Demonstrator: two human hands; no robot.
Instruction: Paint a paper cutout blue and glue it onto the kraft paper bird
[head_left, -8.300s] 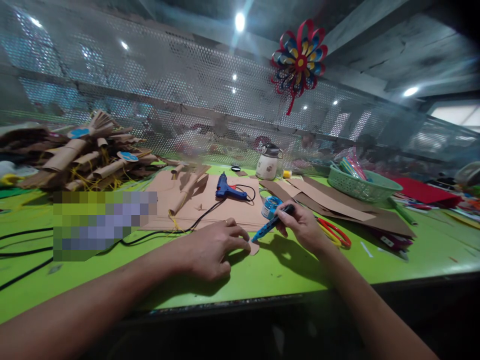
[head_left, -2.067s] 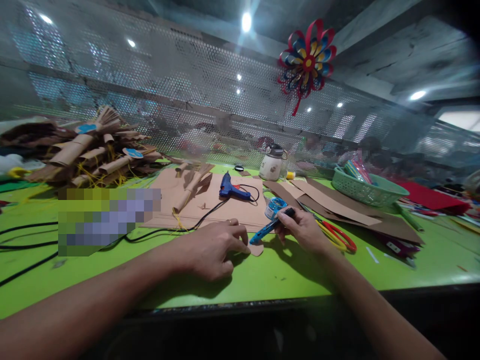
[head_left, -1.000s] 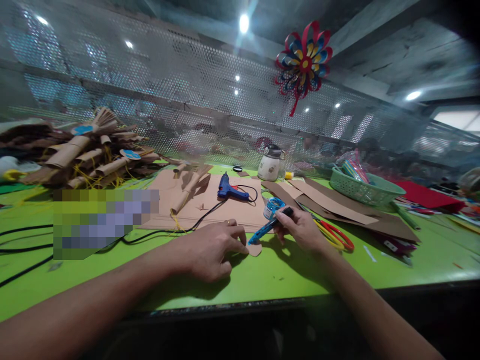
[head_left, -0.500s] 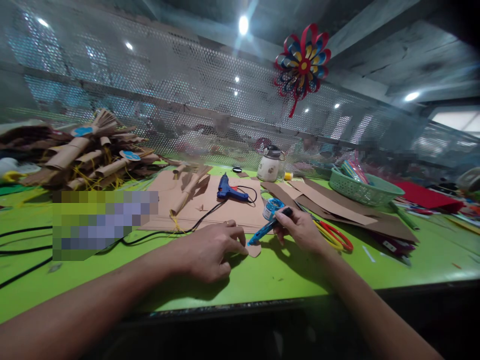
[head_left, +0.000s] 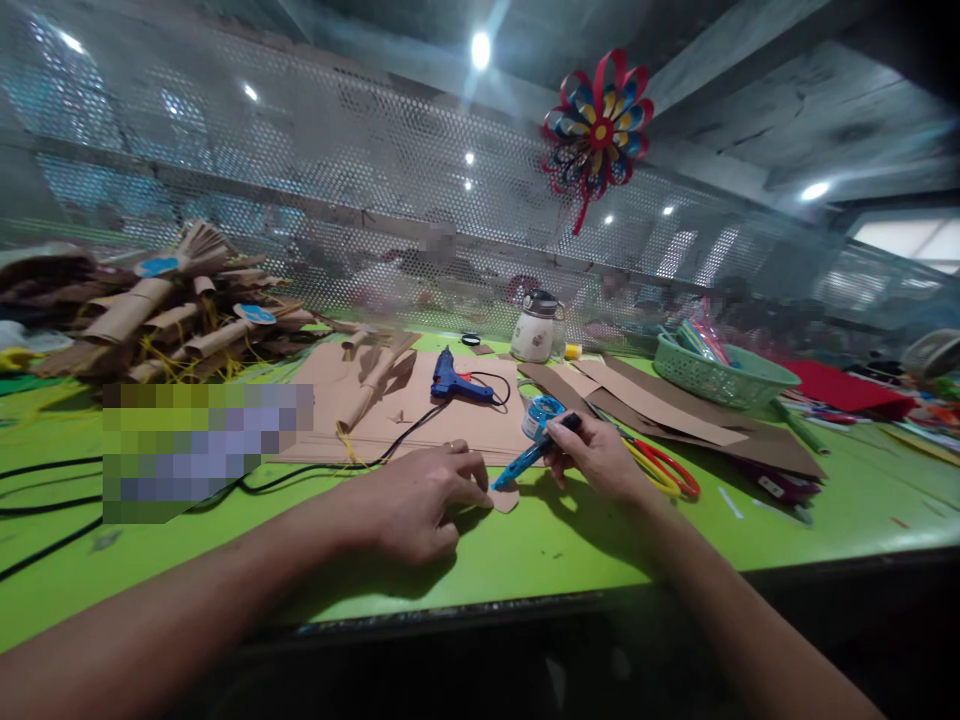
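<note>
Currently, the right hand [head_left: 600,458] is pinching one blue marker [head_left: 525,462], whose tip is touching one small brown paper piece [head_left: 505,500] on the green counter [head_left: 525,565]. The left hand [head_left: 416,505], its fingers bent and slightly spread, is pressing that piece's edge, while one glue gun [head_left: 459,384] and one blue jar [head_left: 541,418] are resting beyond the two hands.

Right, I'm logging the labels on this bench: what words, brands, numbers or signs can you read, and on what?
None can be read.
Jar of blue: pale label, too small.
Purple object: white patch with dark marks, too small.
Blue-and-black pen: no legible lettering.
</note>
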